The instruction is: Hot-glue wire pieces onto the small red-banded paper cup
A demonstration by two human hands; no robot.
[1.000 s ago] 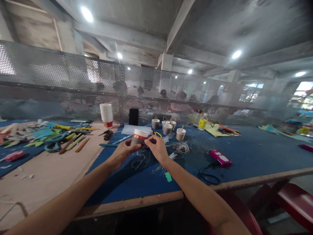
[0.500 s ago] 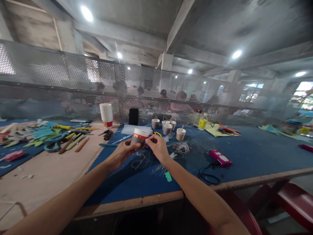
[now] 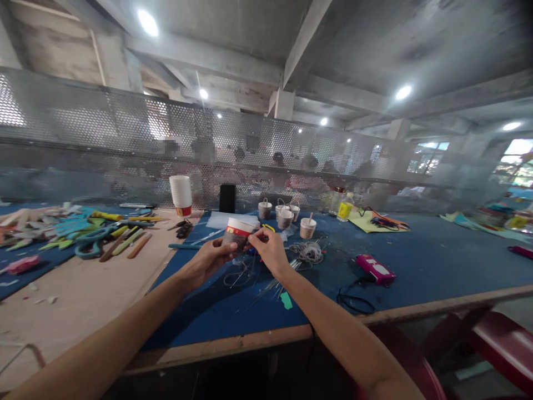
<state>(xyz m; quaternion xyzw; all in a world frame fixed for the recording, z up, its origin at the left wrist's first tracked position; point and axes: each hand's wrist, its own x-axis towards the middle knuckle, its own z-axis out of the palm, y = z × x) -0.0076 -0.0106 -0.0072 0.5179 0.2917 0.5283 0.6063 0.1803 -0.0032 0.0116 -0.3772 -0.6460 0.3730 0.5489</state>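
Observation:
My left hand (image 3: 207, 261) grips a paper cup (image 3: 236, 233) with a red band and white rim, held just above the blue table (image 3: 416, 261). My right hand (image 3: 270, 251) pinches at the cup's right side, fingertips touching it; what they pinch is too small to tell. Thin wires (image 3: 245, 275) lie on the table right under both hands. A green scrap (image 3: 286, 300) lies close to my right forearm.
Several small cups with handles (image 3: 283, 214) stand behind my hands, a stack of white cups (image 3: 181, 194) at the back left. A pink tool (image 3: 375, 268) and black cable (image 3: 353, 303) lie right. Coloured strips and scissors (image 3: 91, 233) cover the left. A mesh screen (image 3: 104, 139) stands behind, people beyond it.
Both hands stay on the cup. My right fingers have shifted slightly along the cup's side. Nothing else has moved.

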